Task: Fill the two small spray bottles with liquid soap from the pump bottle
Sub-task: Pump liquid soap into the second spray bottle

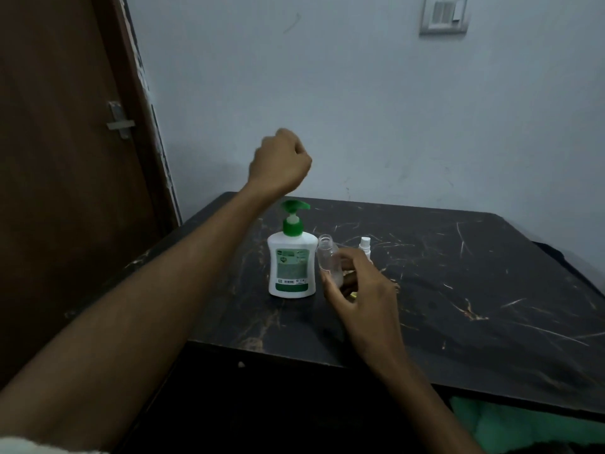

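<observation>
A white pump bottle [291, 267] with a green pump head stands upright on the dark marbled table [458, 290]. My left hand [281, 162] hovers above the pump, fingers curled into a fist, holding nothing that I can see. My right hand [357, 290] grips a small clear spray bottle [327, 257] without its cap, held upright just right of the pump bottle, under the spout. A second small spray bottle [365, 245] with a white sprayer top stands behind my right hand, mostly hidden.
The table stands against a pale wall, with a brown door [65, 158] at the left. Green cloth [523, 430] shows below the table's front edge at the right. A small yellowish object [353, 294] peeks out by my right palm.
</observation>
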Demonstrator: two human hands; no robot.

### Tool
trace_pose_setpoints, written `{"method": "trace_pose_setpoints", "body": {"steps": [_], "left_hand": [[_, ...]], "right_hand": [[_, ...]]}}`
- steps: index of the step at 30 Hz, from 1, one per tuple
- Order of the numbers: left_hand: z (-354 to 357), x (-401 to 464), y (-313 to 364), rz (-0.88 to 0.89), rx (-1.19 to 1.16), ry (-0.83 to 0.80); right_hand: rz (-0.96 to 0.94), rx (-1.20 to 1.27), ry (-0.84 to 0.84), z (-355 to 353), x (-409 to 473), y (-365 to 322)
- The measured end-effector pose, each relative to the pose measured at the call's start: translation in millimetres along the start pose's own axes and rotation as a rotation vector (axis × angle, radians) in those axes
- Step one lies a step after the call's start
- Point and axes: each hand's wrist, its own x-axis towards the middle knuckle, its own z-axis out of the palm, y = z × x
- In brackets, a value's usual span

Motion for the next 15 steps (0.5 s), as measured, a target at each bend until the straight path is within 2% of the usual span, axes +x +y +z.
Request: {"method": "trace_pose_setpoints", "body": {"steps": [7,15], "left_hand": [[18.6,5.0,-5.2,-0.135,0.156,-0.149],[23.6,8.3,-5.8,-0.041,0.335,-0.113]], "right_hand": [[-0.043,-0.044,0.08,9.4,5.8,8.1],[-0.085,-0.041,0.08,9.9,16.9,10.6]]}}
